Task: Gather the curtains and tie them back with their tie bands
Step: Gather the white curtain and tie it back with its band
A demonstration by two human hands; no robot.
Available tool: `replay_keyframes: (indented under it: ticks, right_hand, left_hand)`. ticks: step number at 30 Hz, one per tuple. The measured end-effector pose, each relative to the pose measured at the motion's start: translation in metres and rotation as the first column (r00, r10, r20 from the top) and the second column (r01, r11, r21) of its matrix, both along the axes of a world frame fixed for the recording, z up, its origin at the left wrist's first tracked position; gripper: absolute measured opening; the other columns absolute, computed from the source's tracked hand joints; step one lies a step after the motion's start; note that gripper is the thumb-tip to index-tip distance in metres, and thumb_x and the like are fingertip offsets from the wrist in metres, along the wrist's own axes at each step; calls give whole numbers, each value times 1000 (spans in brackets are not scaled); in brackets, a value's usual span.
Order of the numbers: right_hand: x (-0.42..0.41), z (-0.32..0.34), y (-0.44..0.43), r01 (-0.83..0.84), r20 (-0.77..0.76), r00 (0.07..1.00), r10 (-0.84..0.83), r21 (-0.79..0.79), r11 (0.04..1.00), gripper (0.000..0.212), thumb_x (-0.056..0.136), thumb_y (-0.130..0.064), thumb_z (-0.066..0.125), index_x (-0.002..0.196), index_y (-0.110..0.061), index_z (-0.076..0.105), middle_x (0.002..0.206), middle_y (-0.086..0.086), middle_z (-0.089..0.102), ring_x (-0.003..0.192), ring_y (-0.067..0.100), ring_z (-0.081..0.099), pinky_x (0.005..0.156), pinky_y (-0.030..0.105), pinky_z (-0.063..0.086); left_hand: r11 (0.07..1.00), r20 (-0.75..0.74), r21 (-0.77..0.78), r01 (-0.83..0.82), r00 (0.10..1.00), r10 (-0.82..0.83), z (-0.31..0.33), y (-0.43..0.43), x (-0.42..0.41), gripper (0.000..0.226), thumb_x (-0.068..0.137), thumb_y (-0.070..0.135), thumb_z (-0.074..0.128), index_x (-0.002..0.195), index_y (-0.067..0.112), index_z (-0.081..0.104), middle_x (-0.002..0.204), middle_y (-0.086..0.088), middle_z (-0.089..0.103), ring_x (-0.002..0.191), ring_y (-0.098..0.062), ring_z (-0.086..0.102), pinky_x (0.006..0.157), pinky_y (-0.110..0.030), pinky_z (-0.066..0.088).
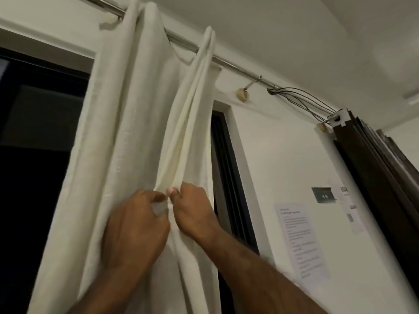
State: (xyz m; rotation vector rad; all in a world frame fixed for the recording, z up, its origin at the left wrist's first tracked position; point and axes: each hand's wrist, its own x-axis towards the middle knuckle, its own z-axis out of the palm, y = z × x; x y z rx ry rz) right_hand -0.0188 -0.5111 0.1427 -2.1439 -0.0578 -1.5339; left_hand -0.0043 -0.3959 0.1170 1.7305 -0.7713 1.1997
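A cream-white curtain point(127, 123) hangs in bunched folds from a metal rod point(238, 66) in front of a dark window. My left hand point(133, 225) and my right hand point(195, 211) meet at the middle of the curtain, both closed on its folds and pinching the fabric between them. A small pale strip shows between the fingers of my left hand; whether it is a tie band or curtain fabric I cannot tell.
Dark window glass point(34, 155) lies left of the curtain. A white wall at right carries a printed paper notice point(299, 239) and a small dark sign point(323, 194). Dark brown folded panels point(371, 168) stand at the far right, with cables point(301, 100) running from the rod.
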Motion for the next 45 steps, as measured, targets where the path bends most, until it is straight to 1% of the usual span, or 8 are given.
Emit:
replay_keyframes:
  ticks: [11,16,19,24,30,34,39,45]
  right_hand:
    - [-38,-1,-48,-76,140,989,45,224,972,55,88,-72,49,107,-21,58,98,-9,66,89,11,65,80,34,56]
    - [-53,-1,-74,91,125,986,-108,128,988,11,100,-28,51,92,-22,56,81,-15,58,74,2,58,60,14,42]
    - [-61,-3,-88,124,127,982,-142,143,982,14,102,-27,43,91,-24,53,86,-9,58,78,10,58,68,27,45]
    - [-69,-4,-111,138,92,983,-162,229,964,22,97,-30,42,83,-18,53,92,6,65,82,24,60,71,35,46]
    - [-67,-5,-120,123,76,987,-145,240,963,23,98,-31,42,94,-15,58,95,3,65,85,22,61,78,37,49]
    - [-61,-5,-114,84,63,993,-95,159,984,18,103,-35,44,106,-21,56,95,-7,59,80,9,55,72,27,44]
    - [-58,-5,-100,70,67,995,-78,112,991,28,105,-32,45,78,-25,45,77,-16,48,67,-4,45,50,5,37]
    - [-48,-2,-51,89,55,994,-94,94,992,35,106,-35,40,83,-14,55,83,1,62,74,15,59,67,32,47]
  left_hand:
    - [917,51,327,229,965,-259,-19,-43,-19,46,88,18,58,127,41,49,122,25,55,102,-3,59,92,-30,52]
    - [888,-25,223,402,913,-407,-10,-59,-19,9,91,40,60,98,41,54,95,23,64,72,-3,65,75,-32,57]
    - [1000,282,6,-17,959,15,-3,-60,-11,18,86,39,65,99,36,53,99,13,61,87,-13,58,78,-35,51]
    - [830,296,-36,-557,787,541,7,-47,6,84,74,49,72,143,15,38,150,-15,30,133,-36,33,101,-52,31]
    - [949,134,-161,-270,947,292,15,-32,-2,80,87,15,65,152,14,19,146,-11,38,119,-30,52,87,-42,50]
    - [980,82,-188,-62,994,79,18,-36,-5,8,96,23,57,90,18,59,82,1,65,70,-17,61,65,-37,55]
    - [992,42,-114,-56,997,61,15,-35,-18,46,99,35,50,58,20,37,54,6,42,46,-10,38,47,-27,30]
    - [996,25,-74,-53,998,55,15,-2,-22,47,99,34,53,56,20,37,53,5,44,46,-8,42,45,-24,26]
